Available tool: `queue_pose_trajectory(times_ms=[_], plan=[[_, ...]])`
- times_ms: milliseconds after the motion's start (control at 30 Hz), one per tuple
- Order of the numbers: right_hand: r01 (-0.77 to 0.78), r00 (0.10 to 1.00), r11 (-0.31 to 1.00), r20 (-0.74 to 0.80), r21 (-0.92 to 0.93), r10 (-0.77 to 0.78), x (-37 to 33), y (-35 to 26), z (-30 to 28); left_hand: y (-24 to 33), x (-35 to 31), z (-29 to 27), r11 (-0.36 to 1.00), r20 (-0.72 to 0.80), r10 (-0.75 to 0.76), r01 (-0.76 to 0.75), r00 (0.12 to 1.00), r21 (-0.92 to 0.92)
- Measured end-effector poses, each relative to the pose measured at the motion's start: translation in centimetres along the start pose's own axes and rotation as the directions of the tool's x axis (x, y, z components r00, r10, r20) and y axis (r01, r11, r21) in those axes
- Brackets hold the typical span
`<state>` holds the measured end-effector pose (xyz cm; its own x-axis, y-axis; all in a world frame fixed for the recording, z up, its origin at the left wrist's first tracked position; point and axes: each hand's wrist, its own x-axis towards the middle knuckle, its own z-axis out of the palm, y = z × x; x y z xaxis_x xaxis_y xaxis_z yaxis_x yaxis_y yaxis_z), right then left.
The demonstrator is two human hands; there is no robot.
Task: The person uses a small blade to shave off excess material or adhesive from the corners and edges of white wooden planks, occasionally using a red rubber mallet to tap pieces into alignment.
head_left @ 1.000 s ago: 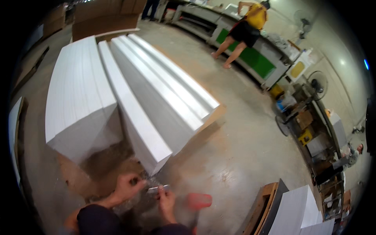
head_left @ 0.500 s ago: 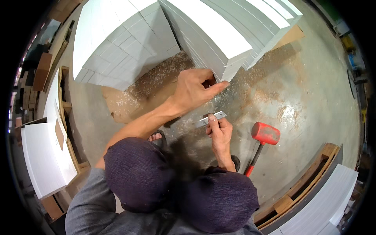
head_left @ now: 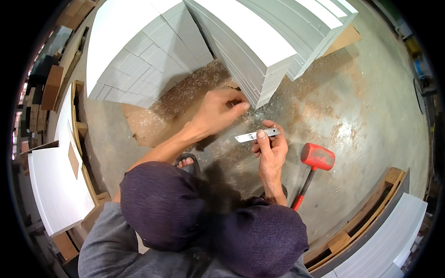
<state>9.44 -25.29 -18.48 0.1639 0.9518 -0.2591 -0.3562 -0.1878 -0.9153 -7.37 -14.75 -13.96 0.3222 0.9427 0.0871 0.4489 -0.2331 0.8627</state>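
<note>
My right hand (head_left: 272, 150) grips a flat silver cutter blade (head_left: 248, 136) between thumb and fingers. A slanted tip points left and a small hole shows at the other end. My left hand (head_left: 221, 111) is at the lower near corner of a tall stack of white boards (head_left: 273, 78), its thumb and fingertips drawn together. Whatever may be between those fingertips is too small to make out. Left of it stands another block of stacked pale boards (head_left: 143, 65), above brown cardboard (head_left: 141, 123) strewn with white shavings.
A red mallet (head_left: 317, 156) stands on the concrete floor (head_left: 361, 111), right of my right hand. Pallets with white boards lie at the left (head_left: 60, 190) and lower right (head_left: 384, 236). My knees (head_left: 162, 204) are bent below my hands.
My left hand has drawn down and slightly left along the stack's corner. My right hand has shifted right with the blade, which now shows more of its length.
</note>
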Motion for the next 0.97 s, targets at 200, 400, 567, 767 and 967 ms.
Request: queue_pose_trajectory(times_ms=[200,400,567,767,967], plan=[[0.023,0.996,0.997,-0.083,-0.071,-0.029,0.1,0.0,-0.2,-0.1,-3.0,0.0,0.932,0.239,0.313,-0.346,0.919,0.111],[0.061,0.995,0.992,-0.076,-0.114,-0.070,0.7,-0.3,0.9,-0.7,-3.5,1.1,0.864,0.356,0.377,-0.463,0.855,0.196],[0.048,0.999,0.950,0.022,-0.308,-0.043,1.9,-2.8,0.1,-1.3,-2.9,-0.9,0.904,0.538,0.099,-0.301,0.837,0.303],[0.013,0.972,0.692,0.170,-0.722,0.160,2.6,-13.0,-2.7,-3.3,-5.0,-7.4,0.939,0.448,-0.319,0.343,0.835,0.029],[0.250,0.902,0.568,0.401,-0.784,0.158,2.4,-24.1,1.1,1.8,-4.2,-12.2,0.857,0.450,-0.414,0.505,0.791,-0.100]])
